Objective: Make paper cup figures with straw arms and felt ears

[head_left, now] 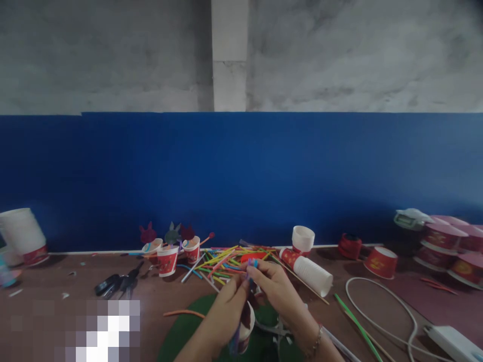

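Near the bottom centre, my left hand (231, 305) pinches a thin purple and blue piece (249, 266), its fingers pressed together. My right hand (269, 280) meets it just to the right, thumb and fingers closed on the same piece. Beneath both hands stands a paper cup (246, 324), partly hidden by my left hand, on a round green mat (181, 332). Scissors (277, 329) lie beside the cup, partly under my right forearm. Behind the hands spreads a pile of coloured sticks (222, 261).
Small red and white cups (167, 260) with animal cutouts stand back left. Black tools (116, 284) lie left. A toppled cup stack (313, 274), an upturned red cup (381, 262), a white cable (377, 282) and stacked red tubs (443, 235) are on the right.
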The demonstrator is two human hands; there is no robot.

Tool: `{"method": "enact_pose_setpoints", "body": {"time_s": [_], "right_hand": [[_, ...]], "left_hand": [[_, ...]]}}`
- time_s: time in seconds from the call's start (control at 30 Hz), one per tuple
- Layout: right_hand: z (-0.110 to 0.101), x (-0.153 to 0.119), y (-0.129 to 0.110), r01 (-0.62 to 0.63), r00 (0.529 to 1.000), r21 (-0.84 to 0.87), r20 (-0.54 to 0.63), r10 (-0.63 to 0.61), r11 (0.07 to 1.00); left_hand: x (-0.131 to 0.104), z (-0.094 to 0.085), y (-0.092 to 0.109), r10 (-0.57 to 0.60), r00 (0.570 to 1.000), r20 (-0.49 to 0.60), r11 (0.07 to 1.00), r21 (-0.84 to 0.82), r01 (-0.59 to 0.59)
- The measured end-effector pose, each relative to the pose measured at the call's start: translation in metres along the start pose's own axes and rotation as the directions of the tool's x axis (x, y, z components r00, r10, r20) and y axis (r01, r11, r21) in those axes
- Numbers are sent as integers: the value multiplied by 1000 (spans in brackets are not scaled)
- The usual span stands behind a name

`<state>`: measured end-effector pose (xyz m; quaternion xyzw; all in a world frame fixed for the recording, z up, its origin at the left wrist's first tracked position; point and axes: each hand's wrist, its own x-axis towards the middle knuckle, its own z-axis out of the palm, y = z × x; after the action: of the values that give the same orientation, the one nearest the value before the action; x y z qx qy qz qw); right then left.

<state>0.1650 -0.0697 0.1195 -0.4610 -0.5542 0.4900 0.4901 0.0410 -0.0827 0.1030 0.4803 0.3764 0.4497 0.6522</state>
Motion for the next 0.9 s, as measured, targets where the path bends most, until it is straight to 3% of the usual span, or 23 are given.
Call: {"method": "enact_pose_setpoints", "body": {"time_s": [0.1, 0.2, 0.33, 0.43, 0.57, 0.67, 0.77, 0.9], "right_hand": [[-4, -2, -4, -76, 993, 122, 97, 64, 990], [-5, -3, -5, -139, 977, 197, 187, 102, 971], [-4, -1, -1, -115, 992, 135, 76, 105, 984], [-3, 1, 1, -87, 996, 61, -7, 87, 994], [-6, 3, 4, -125, 992, 108, 49, 120, 986], [-9, 4, 6, -139, 986, 126, 114, 125, 982], [-9, 6, 8, -44, 996, 56, 86, 39, 997], [-6, 8, 7, 183, 983, -41, 4, -183, 982]], "left_hand": [[3, 0, 6, -72, 993, 93, 997, 24, 70], [6, 2, 4, -57, 988, 140, 998, 4, 57], [8, 6, -4, -1, 996, 94, 999, 33, -2], [7, 6, -6, -33, 997, 69, 999, -8, 34], [2, 5, -2, -118, 976, 181, 974, -170, 149], [1, 4, -1, -171, 946, 276, 954, -193, 229], [3, 4, -1, -169, 956, 241, 960, -178, 214], [2, 4, 4, -192, 964, 183, 963, -153, 221]]}}
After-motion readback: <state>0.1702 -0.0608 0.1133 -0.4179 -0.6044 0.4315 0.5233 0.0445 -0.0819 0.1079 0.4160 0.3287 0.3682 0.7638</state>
